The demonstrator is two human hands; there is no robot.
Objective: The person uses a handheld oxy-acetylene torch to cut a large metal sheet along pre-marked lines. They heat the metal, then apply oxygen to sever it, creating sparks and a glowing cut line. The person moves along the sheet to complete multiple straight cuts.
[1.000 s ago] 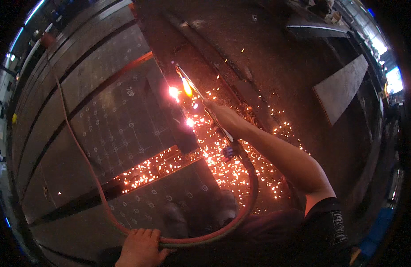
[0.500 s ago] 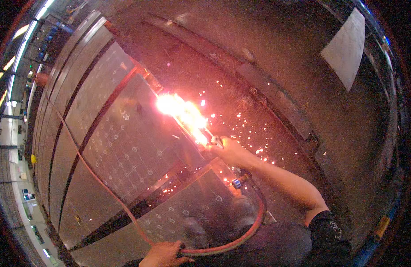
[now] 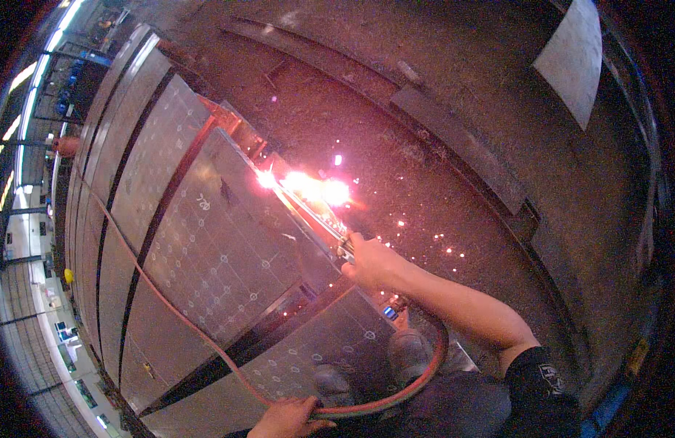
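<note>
My right hand (image 3: pixel 377 264) is closed around a cutting torch (image 3: pixel 346 249) at the edge of a grey steel plate (image 3: pixel 235 219). The torch's thin tubes run from my fist toward a white-pink glare (image 3: pixel 308 188) along that edge, which hides the tip. Sparks scatter on the floor side. At the lower edge, my left hand (image 3: pixel 288 419) grips the red and green twin hose (image 3: pixel 399 400), which bends up under my right forearm. The plate bears rows of chalk circles.
Long steel plates with dark gaps between them lie to the left. A thinner stretch of hose (image 3: pixel 173 310) crosses them. My shoes (image 3: pixel 409 352) are on the near plate. On the right are a long dark steel beam (image 3: pixel 461 153) and a pale metal offcut (image 3: pixel 573 62).
The glare has shrunk and split into a small spot and a larger patch, baring more of the torch tubes. Fewer sparks show. The view has shifted slightly; my left hand still grips the hose.
</note>
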